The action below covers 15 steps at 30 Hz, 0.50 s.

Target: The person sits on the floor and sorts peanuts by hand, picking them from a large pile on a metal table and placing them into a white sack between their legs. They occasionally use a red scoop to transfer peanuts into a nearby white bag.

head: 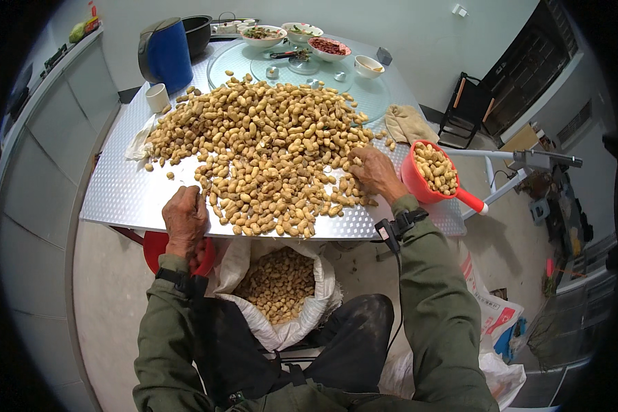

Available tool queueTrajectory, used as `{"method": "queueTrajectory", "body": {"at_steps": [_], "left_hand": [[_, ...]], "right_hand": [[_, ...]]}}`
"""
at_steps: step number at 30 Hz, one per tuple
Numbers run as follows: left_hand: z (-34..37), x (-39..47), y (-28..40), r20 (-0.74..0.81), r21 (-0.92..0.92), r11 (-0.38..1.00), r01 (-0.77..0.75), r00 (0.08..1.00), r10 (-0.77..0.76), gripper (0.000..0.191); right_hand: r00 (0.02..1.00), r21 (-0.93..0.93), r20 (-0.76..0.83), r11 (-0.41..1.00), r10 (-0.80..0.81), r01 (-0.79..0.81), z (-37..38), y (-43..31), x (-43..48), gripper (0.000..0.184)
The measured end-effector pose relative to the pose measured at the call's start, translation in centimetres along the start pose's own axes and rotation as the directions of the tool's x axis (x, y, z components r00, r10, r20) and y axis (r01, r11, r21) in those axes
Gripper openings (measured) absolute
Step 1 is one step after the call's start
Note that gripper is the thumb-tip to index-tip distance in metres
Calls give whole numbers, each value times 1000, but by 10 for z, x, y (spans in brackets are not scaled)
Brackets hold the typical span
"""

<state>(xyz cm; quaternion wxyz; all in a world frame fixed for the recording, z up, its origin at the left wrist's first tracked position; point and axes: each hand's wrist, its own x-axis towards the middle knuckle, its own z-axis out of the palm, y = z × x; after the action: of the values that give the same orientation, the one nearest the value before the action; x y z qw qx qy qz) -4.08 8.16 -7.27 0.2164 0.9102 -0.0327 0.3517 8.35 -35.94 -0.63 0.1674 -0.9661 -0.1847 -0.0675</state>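
Note:
A large heap of unshelled peanuts (pixel 268 139) spreads over a metal-patterned table (pixel 118 190). My left hand (pixel 185 216) is at the table's front edge, left of the peanuts, its fingers curled; whether anything is inside them is hidden. At the heap's right side, my right hand (pixel 375 169) touches peanuts with bent fingers, and its grip cannot be made out. Just right of it, a red plastic ladle (pixel 409 172) holds more peanuts. Below the table edge, between my knees, an open white woven sack (pixel 327 293) contains peanuts. A red basin (pixel 157 247) is partly hidden under my left hand.
Behind the heap, a glass turntable (pixel 226 67) carries bowls of food (pixel 329 49). A blue pitcher (pixel 166 56) and white cup (pixel 157 98) stand at the left. A tan cloth (pixel 409 124) lies near the ladle. On the floor at right are printed sacks (pixel 494 314).

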Motion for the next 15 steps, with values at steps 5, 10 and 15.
{"method": "queueTrajectory", "body": {"at_steps": [5, 10, 15], "left_hand": [[-1, 0, 2, 7, -32, 999, 25, 1000, -25, 3], [-2, 1, 4, 18, -20, 999, 27, 999, -27, 3], [-3, 1, 3, 43, 4, 999, 37, 998, -37, 3]], "right_hand": [[999, 24, -19, 999, -45, 46, 3, -4, 1, 31], [995, 8, -67, 997, -73, 74, 10, -9, 1, 21], [969, 285, -248, 956, 6, 67, 24, -1, -1, 10]]}}
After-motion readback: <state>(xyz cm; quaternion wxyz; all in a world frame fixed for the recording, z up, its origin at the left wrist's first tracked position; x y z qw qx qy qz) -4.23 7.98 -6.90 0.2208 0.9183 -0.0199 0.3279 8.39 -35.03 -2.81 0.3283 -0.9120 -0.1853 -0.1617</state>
